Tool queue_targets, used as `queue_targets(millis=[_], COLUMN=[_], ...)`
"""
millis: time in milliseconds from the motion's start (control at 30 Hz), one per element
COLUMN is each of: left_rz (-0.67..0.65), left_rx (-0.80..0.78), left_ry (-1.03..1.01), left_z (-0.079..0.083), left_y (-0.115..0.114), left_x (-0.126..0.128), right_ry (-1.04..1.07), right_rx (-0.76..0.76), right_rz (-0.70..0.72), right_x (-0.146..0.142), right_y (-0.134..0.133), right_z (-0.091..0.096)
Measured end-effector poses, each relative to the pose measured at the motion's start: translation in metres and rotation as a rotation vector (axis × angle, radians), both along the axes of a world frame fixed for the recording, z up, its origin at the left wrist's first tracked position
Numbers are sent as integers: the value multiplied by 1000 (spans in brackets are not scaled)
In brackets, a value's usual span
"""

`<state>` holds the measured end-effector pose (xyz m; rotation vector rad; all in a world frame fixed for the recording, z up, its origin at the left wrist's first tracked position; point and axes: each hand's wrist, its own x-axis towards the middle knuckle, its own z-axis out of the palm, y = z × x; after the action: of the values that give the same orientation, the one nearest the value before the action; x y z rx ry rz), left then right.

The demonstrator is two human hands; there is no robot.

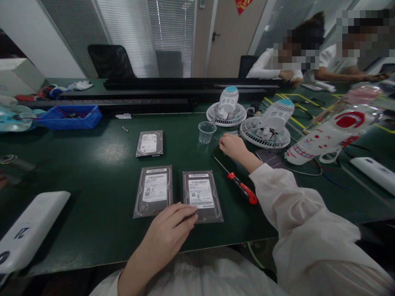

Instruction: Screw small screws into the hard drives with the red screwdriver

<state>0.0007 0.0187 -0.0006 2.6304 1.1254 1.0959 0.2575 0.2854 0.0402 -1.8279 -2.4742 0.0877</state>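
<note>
My left hand rests at the near left corner of a hard drive, its fingers drawn together around a small dark thing I cannot make out. Left of it lies a second hard drive, and a third hard drive sits farther back. Stretched forward, my right hand is closed with its fingertips down on the table, right of a clear plastic cup. Tiny bits lie near those fingertips; what they pinch, if anything, is hidden. A red and black screwdriver lies below my right hand.
Two white fan parts stand behind my right hand, beside a printed bottle. A blue bin is at the back left. White devices lie at both sides. Two people sit at the far right.
</note>
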Motion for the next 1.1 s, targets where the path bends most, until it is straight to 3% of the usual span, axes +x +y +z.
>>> queue_targets(millis=[167, 267, 467, 600, 767, 900, 1100], left_rz=[5, 11, 4, -6, -6, 1, -4], left_rx=[1, 11, 39, 46, 45, 56, 52], left_ry=[9, 16, 22, 17, 28, 28, 33], left_z=[0, -1, -1, -2, -3, -4, -3], left_y=[0, 0, 0, 0, 1, 1, 0], left_x=[0, 1, 1, 0, 1, 0, 0], right_ry=[359, 633, 1010, 1086, 1120, 1140, 1114], right_rx=[22, -43, -278, -415, -454, -389, -277], right_rz=[-62, -81, -37, -17, 18, 63, 124], right_x=[4, 5, 14, 19, 15, 9, 6], right_y=[0, -10, -69, -121, -163, -173, -170], right_z=[3, 10, 29, 28, 0, -21, -32])
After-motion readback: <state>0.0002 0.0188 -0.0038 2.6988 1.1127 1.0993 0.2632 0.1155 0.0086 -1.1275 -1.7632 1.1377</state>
